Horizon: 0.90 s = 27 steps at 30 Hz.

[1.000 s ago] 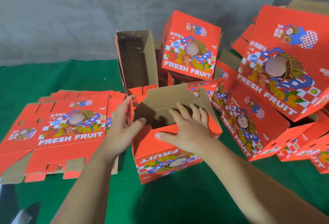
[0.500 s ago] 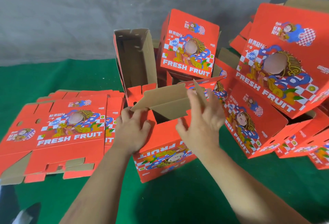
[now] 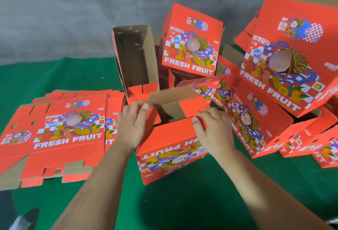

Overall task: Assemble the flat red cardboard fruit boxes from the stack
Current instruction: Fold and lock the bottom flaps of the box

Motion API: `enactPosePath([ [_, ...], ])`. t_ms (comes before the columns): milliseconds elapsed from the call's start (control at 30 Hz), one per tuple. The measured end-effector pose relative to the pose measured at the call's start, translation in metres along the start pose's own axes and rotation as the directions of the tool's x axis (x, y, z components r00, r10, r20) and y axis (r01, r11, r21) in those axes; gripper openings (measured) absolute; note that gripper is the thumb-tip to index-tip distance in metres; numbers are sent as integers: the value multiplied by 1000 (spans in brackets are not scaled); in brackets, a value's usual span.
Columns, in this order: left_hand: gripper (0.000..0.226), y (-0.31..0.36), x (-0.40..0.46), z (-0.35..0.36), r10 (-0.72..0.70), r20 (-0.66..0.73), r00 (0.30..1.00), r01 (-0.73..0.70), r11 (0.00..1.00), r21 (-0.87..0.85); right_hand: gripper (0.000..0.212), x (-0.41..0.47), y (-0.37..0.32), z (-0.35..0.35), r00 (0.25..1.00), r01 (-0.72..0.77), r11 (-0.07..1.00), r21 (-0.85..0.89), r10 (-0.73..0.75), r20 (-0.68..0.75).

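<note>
Red box [image 3: 172, 149] flaps pinched: left hand [image 3: 134, 125], right hand [image 3: 213, 131].

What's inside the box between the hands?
Inside the box, only bare brown cardboard and shadow show. Its flaps and near wall hide the bottom, so any contents cannot be seen.

We have the half-built box [image 3: 170, 145] at centre on the cloth [image 3: 182, 202]. The flat stack [image 3: 54, 133] lies at nine o'clock, an open box [image 3: 134, 59] at twelve, finished boxes [image 3: 274, 87] piled from one to three.
</note>
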<state>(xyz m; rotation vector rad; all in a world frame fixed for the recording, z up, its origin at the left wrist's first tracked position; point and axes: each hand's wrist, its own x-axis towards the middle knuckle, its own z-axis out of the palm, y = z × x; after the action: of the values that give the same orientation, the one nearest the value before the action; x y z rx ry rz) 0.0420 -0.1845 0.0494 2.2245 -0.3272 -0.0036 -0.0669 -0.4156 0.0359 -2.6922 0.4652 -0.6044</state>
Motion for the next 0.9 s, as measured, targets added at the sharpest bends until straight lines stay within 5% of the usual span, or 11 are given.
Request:
enactPosePath([
  [200, 39, 3, -1, 5, -40, 14, 999, 37, 985, 170, 59, 32, -6, -8, 965, -252, 959, 128, 239, 113],
  [300, 66, 8, 4, 4, -120, 72, 990, 96, 958, 271, 98, 41, -4, -10, 942, -190, 981, -48, 196, 273],
  [500, 65, 13, 3, 17, -181, 74, 981, 120, 855, 505, 118, 47, 1, -5, 868, -244, 950, -192, 303, 393],
  [567, 65, 6, 2, 16, -96, 57, 994, 66, 917, 394, 116, 46, 1, -6, 872, -237, 956, -175, 289, 395],
  [633, 55, 4, -1, 14, -37, -54, 998, 37, 999, 7, 109, 46, 3, -9, 879, -259, 962, -83, 270, 394],
  [700, 43, 1, -8, 10, -309, -138, 941, 200, 837, -509, 106, 43, 7, -13, 867, -352, 933, 74, 295, 402],
  [733, 46, -1, -11, 6, -500, 3, 866, 367, 632, -683, 107, 41, 9, -16, 855, -413, 896, 164, 319, 409],
  [800, 67, -5, -22, 1, -553, 466, 690, 660, 218, -719, 100, 39, 11, -20, 829, -515, 800, 307, 373, 417],
  [900, 57, -1, -33, 2, -447, 609, 655, 730, 167, -663, 85, 32, 12, -29, 827, -546, 759, 354, 421, 373],
])
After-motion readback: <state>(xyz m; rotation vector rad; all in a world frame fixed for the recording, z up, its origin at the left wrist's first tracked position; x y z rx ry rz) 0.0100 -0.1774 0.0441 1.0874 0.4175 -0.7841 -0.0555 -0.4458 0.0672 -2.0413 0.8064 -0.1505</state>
